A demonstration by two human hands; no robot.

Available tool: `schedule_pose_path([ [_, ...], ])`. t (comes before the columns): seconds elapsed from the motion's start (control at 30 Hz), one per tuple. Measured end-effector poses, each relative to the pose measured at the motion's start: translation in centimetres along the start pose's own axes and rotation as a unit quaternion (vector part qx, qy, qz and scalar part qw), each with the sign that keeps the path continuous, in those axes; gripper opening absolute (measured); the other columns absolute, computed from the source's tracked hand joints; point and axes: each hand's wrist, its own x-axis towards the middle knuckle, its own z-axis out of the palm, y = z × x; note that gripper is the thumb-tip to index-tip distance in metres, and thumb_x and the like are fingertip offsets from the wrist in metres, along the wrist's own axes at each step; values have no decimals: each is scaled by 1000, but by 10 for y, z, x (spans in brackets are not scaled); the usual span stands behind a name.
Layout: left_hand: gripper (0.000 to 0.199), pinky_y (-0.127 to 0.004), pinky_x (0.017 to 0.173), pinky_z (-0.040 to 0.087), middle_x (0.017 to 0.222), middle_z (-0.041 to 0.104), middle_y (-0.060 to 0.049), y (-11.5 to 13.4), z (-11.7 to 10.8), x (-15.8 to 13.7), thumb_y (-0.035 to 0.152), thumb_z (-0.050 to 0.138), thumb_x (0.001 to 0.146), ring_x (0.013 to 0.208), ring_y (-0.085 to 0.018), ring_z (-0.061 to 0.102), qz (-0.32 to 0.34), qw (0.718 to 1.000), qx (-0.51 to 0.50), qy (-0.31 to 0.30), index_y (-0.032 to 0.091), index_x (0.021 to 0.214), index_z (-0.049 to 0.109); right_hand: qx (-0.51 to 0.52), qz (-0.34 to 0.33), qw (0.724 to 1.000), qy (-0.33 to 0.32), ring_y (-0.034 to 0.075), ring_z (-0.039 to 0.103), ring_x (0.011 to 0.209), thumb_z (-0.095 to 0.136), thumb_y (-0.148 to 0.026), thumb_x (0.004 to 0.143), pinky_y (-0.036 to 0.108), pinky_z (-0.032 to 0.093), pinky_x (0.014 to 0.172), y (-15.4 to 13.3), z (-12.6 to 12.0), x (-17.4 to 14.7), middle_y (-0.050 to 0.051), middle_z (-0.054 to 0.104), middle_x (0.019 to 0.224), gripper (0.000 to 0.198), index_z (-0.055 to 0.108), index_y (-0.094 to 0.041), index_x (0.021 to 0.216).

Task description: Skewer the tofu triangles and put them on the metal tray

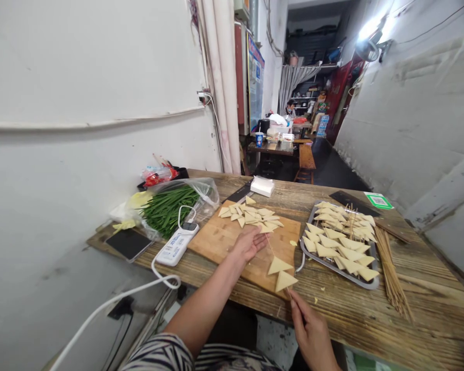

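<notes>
My right hand [311,327] grips the lower end of a thin bamboo skewer [270,246]. Two pale yellow triangles that look like tofu [285,281] are threaded on it. My left hand [251,245] is turned palm up over the wooden cutting board [220,242], its thumb and fingers on another tofu triangle [266,227] near the skewer's tip. Whether the tip has entered this piece is too small to tell. Just beyond lies a loose pile of tofu triangles [245,212]. On the right, a metal tray [374,281] holds several rows of skewered triangles.
Loose bamboo skewers [392,275] lie right of the tray. Left of the board are a white power strip [177,245] with a cable and a bag of green chives [170,206]. A knife [237,193] and a white box [262,186] sit behind the board. A person [290,107] is far back.
</notes>
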Motion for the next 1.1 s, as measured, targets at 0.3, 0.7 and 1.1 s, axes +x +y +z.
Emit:
schedule_pose_path([
  [0.3, 7, -30, 73, 51, 80, 65, -12, -2, 2, -1, 17, 55, 78, 77, -17, 64, -15, 1000, -22, 10, 11, 81, 53, -2, -4, 1000, -9, 18, 59, 98, 39, -25, 88, 29, 48, 85, -1, -1, 2, 8, 63, 106, 32, 56, -14, 114],
  [0.7, 10, -34, 76, 50, 80, 65, -12, -6, 3, -5, 14, 60, 73, 79, -19, 64, 8, 1000, -14, -6, 10, 79, 53, -5, -6, 1000, -11, 18, 61, 94, 39, -26, 88, 29, 50, 81, -1, -2, 5, 9, 64, 104, 33, 56, -15, 114],
  [1.1, 16, -30, 71, 50, 78, 66, -10, -14, 7, -14, 16, 64, 70, 76, -18, 64, 9, 1000, 10, -19, 13, 76, 50, -12, 11, 1000, -5, 19, 62, 93, 38, -26, 88, 28, 50, 81, -2, 1, 7, 10, 65, 102, 34, 58, -14, 112],
])
